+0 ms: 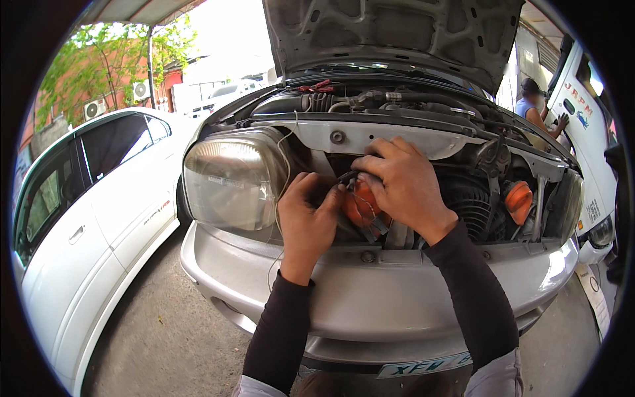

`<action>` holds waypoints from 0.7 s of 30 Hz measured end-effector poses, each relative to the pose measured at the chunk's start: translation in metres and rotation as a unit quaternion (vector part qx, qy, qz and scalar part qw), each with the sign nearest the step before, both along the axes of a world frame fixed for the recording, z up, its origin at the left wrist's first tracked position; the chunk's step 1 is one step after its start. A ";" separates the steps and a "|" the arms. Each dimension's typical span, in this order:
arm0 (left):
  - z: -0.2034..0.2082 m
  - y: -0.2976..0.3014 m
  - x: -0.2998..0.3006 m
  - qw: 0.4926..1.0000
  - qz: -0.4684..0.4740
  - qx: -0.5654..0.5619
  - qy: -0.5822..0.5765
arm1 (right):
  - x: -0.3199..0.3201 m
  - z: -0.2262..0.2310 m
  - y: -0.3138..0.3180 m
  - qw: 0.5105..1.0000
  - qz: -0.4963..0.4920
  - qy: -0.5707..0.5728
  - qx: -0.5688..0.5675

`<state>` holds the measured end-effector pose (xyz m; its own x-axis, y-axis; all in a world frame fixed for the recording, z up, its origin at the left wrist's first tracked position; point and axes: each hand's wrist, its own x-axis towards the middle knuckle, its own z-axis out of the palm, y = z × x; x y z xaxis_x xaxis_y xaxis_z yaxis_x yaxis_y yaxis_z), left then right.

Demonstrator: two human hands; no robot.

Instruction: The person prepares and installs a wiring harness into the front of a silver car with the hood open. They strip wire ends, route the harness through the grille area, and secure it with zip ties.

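Both my hands meet in the open front of a silver car (344, 291), between the headlights. A small dark piece (347, 176), perhaps taped wire or a connector, runs between my fingertips. My left hand (306, 212) pinches its near end with thumb and forefinger. Curled over the far end are the fingers of my right hand (410, 182). Right below them sits a round orange-red horn (360, 206) with thin wires across its front, partly hidden by my hands. The exact kind of the dark piece cannot be made out.
A clouded headlight (228, 182) stands at the left, with a thin pale wire (278, 218) hanging beside it. A second orange horn (518, 202) is at the right. The hood (403, 33) is raised. A white car (99, 198) and a person (532, 112) are nearby.
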<state>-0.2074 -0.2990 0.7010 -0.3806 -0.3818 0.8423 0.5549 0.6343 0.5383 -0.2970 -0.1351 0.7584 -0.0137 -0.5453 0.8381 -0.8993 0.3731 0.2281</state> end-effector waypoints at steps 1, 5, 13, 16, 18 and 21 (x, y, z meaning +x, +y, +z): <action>0.000 0.000 0.001 1.000 0.006 0.008 -0.013 | -0.003 -0.001 0.000 1.000 -0.006 -0.006 0.001; 0.002 0.004 0.003 1.000 0.019 -0.016 -0.012 | -0.011 -0.008 -0.001 0.999 -0.032 0.013 -0.009; 0.004 -0.001 -0.006 0.999 0.026 0.015 -0.017 | -0.010 -0.020 -0.001 0.995 -0.067 0.067 -0.042; 0.002 -0.003 -0.011 1.000 -0.001 0.030 -0.001 | -0.009 -0.020 -0.003 0.994 -0.078 0.060 -0.045; 0.001 -0.005 -0.014 0.999 -0.009 0.040 0.003 | -0.007 -0.019 -0.004 0.995 -0.073 0.040 -0.047; 0.000 -0.006 -0.018 0.998 -0.016 0.051 0.018 | 0.001 -0.018 -0.004 0.997 -0.030 -0.018 -0.073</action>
